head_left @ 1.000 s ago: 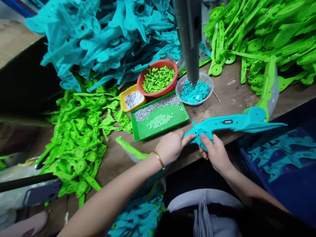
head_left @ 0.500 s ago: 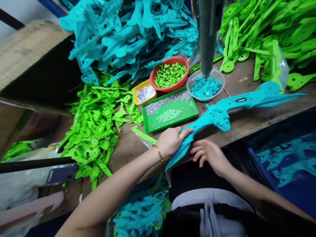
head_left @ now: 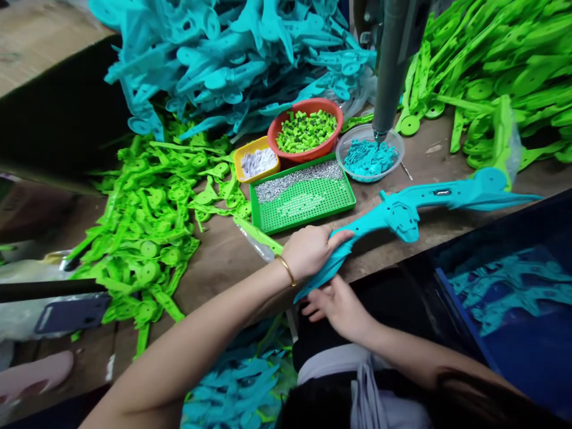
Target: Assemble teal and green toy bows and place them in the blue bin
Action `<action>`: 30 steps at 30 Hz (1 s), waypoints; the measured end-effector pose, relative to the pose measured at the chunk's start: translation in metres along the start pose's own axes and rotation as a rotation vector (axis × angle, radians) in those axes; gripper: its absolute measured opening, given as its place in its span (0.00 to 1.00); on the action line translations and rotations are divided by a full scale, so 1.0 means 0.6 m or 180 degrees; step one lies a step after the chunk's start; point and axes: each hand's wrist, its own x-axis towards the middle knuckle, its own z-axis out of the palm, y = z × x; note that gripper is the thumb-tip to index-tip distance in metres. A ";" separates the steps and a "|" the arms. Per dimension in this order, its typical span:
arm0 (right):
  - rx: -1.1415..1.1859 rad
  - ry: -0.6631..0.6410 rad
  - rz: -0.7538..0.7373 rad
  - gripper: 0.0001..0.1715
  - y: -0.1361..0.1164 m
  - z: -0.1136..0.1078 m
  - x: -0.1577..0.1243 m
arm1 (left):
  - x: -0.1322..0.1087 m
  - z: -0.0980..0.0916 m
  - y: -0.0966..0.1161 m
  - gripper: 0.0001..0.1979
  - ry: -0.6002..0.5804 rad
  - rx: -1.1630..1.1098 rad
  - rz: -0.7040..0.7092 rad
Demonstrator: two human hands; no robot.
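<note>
My left hand is closed round the near end of a long turquoise plastic bow-shaped part, thumb on top. The part slants up to the right over the table's front edge, and its far end reaches towards an upright green piece. Just under the part's lower tip is my right hand, fingers loosely apart and holding nothing I can see; whether it touches the tip I cannot tell. A grey power screwdriver hangs point-down over a clear bowl of small turquoise pieces.
A green perforated tray of small screws, a red bowl of green pieces and a yellow dish stand behind my hands. Heaps of turquoise parts and green parts surround them. A blue crate stands lower right.
My right hand has moved left and down, from beside the part's middle to under its lower tip. The left hand keeps its hold. The view has shifted slightly.
</note>
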 end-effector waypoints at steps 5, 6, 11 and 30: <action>0.0352 -0.0094 0.0312 0.32 0.026 0.051 0.016 | 0.003 0.011 0.004 0.34 -0.0025 0.0094 0.0194; 0.0363 -0.0016 0.0296 0.31 0.031 0.058 0.019 | 0.003 0.011 0.003 0.34 -0.0042 0.0098 0.0193; -0.0355 -0.0632 0.0504 0.27 -0.006 0.031 -0.002 | -0.011 0.001 -0.029 0.32 -0.0213 0.0245 0.0161; -0.6799 0.1015 -0.0156 0.37 -0.290 -0.236 0.016 | -0.077 0.007 -0.117 0.28 -0.0621 0.1009 -0.0320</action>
